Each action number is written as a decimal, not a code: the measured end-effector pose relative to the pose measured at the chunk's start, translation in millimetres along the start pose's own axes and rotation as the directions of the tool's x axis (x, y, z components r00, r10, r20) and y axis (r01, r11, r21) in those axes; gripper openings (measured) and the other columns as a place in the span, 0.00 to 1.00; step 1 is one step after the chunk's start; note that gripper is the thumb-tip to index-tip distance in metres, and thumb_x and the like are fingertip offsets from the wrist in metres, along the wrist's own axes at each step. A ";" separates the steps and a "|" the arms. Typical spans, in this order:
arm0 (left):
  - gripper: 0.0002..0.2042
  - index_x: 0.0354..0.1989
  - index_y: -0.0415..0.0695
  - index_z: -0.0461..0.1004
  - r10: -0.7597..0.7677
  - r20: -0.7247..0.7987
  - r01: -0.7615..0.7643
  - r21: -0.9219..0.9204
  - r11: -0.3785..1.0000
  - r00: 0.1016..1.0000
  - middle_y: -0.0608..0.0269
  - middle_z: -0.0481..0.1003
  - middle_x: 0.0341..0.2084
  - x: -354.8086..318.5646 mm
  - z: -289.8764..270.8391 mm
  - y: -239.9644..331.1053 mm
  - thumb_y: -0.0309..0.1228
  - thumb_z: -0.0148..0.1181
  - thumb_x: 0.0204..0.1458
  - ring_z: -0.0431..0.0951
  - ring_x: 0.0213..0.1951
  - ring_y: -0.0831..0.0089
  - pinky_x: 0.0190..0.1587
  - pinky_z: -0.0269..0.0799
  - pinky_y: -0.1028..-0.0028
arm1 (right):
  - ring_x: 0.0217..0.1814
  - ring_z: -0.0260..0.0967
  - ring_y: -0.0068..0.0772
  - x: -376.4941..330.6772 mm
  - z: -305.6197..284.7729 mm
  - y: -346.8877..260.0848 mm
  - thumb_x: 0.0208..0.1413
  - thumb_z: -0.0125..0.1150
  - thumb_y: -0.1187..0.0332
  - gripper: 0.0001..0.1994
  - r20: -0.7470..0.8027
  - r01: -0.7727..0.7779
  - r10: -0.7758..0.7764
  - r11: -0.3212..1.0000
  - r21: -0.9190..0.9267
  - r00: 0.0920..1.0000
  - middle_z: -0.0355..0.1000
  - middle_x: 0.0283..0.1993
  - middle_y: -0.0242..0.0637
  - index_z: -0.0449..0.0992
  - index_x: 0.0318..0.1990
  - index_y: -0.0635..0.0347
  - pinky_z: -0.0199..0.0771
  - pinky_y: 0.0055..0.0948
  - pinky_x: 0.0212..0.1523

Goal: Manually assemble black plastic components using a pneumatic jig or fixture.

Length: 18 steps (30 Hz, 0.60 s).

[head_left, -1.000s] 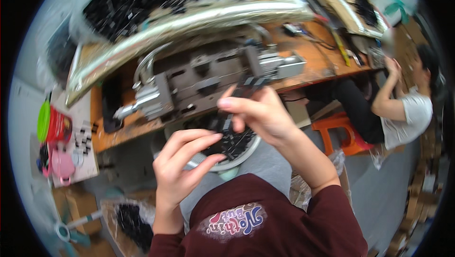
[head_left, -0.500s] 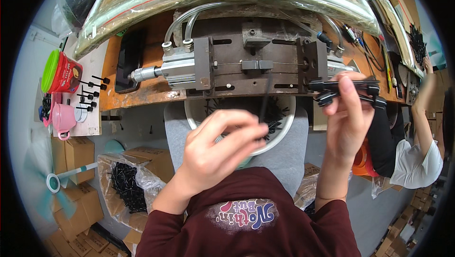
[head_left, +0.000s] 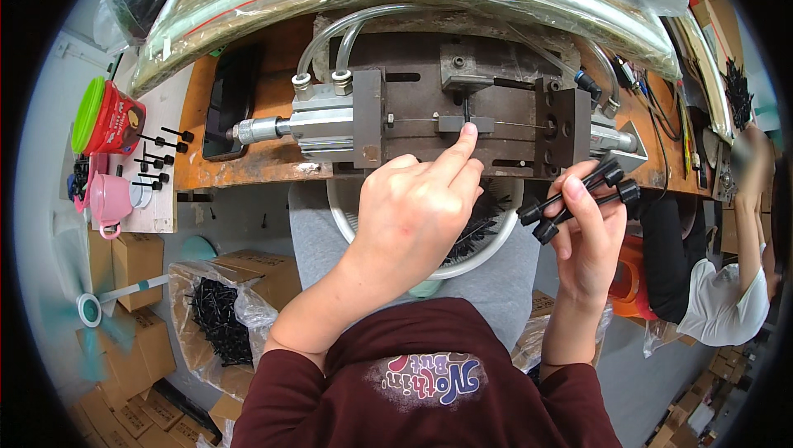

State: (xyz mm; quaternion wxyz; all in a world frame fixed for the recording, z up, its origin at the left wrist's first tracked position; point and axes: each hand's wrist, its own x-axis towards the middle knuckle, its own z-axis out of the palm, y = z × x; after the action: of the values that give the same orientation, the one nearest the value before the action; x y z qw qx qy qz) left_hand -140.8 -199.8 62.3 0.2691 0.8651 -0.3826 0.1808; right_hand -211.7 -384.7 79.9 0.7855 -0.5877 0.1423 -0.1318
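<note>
My left hand (head_left: 417, 204) reaches over the metal clamping fixture (head_left: 421, 146), its index finger stretched out. That fingertip presses on a thin black plastic rod (head_left: 467, 108) lying across the small grey block (head_left: 450, 124) at the fixture's middle. The other fingers are bent back and my left thumb is hidden. Off to the right, in front of the fixture, my right hand (head_left: 588, 246) is closed round several black plastic stems with knobbed heads (head_left: 574, 200), held slanting between thumb and fingers. Below the fixture a white basket (head_left: 505, 237) holds a heap of black parts, partly covered by my left hand.
Clear hoses (head_left: 318, 43) and metal cylinders (head_left: 322, 122) flank the fixture. A dark phone (head_left: 227, 109), a red tub (head_left: 122, 122) and a pink cup (head_left: 109, 200) stand left. A lined carton (head_left: 219, 324) holds black parts. Another person (head_left: 727, 291) works at the right.
My left hand has moved up and right to the fixture, and the black rod it carried lies in the middle block. My right hand has lowered slightly and turned the stems.
</note>
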 end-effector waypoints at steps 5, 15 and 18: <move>0.13 0.35 0.42 0.82 -0.011 -0.011 0.011 -0.040 0.999 1.000 0.60 0.81 0.48 -0.8 -1.0 0.1 0.30 0.73 0.40 0.78 0.23 0.71 0.30 0.72 0.74 | 0.09 0.51 0.11 2.8 3.1 -0.8 0.60 0.61 0.68 0.09 0.087 -0.080 0.084 0.996 -0.051 0.993 0.73 0.24 0.37 0.71 0.35 0.65 0.45 0.12 0.08; 0.16 0.39 0.39 0.82 0.154 -0.130 -0.197 -0.465 0.863 0.980 0.60 0.81 0.33 -13.2 -15.7 7.7 0.23 0.74 0.38 0.82 0.31 0.65 0.31 0.78 0.72 | 0.14 0.60 0.15 2.7 7.0 0.2 0.57 0.66 0.72 0.07 0.207 -0.255 0.236 0.964 0.072 0.949 0.76 0.27 0.40 0.76 0.37 0.67 0.54 0.14 0.12; 0.16 0.39 0.40 0.82 0.022 -0.141 -0.081 -0.429 0.900 0.990 0.59 0.80 0.34 -16.3 -18.7 10.2 0.23 0.74 0.38 0.81 0.33 0.65 0.32 0.77 0.72 | 0.14 0.63 0.17 2.7 0.9 3.6 0.56 0.67 0.74 0.07 0.133 -0.120 0.105 0.987 0.111 0.986 0.76 0.28 0.43 0.76 0.37 0.68 0.59 0.14 0.13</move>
State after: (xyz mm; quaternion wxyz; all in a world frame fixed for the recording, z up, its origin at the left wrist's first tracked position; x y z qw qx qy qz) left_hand -161.0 -185.0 72.0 0.4749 0.7592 -0.4172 0.1552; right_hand -208.7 -383.9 76.6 0.8327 -0.5381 0.1170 -0.0579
